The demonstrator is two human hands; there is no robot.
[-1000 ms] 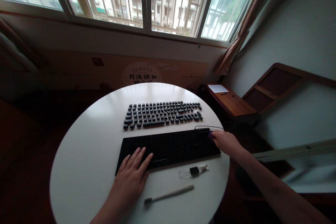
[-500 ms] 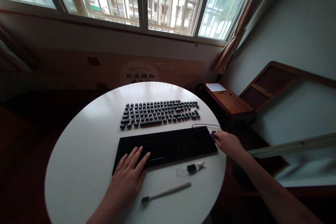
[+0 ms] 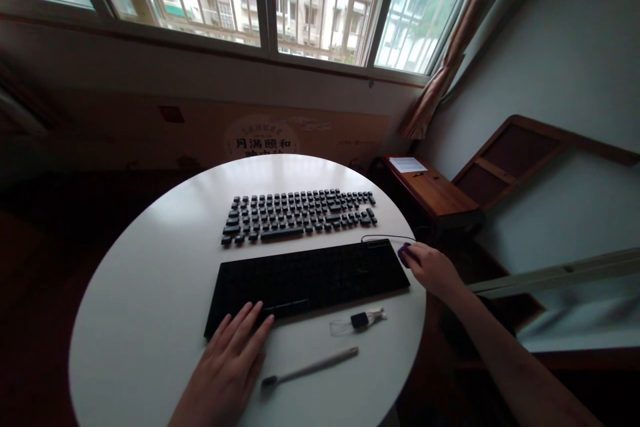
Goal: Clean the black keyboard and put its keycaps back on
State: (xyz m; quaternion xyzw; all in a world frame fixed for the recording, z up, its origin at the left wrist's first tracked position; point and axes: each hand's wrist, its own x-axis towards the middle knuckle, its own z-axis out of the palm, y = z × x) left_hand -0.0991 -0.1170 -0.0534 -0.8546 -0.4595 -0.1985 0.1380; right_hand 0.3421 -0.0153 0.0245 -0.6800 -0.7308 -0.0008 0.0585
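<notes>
A black keyboard base [image 3: 310,277] without its keycaps lies on the round white table. My left hand [image 3: 227,353] rests flat, fingers stretched out, with the fingertips on the base's near left edge. Beyond the base's right end, my right hand [image 3: 433,270] is closed on a small purple cloth [image 3: 405,255]. Behind the base, the removed black keycaps [image 3: 300,215] are laid out in keyboard order. A toothbrush [image 3: 310,368] with a dark head lies nearer to me. Between it and the base is a wire keycap puller [image 3: 359,321] with a black middle.
The keyboard's thin cable [image 3: 385,236] curves over the right side of the white table [image 3: 125,320]. A wooden side table [image 3: 430,190] with a sheet of paper [image 3: 407,165] stands to the right. Behind are a barred window [image 3: 320,7] and a curtain [image 3: 440,73].
My left hand has slid back toward me, so only its fingertips remain over the keyboard base. The right hand stays beside the base's right end with the purple cloth. The view has shifted slightly.
</notes>
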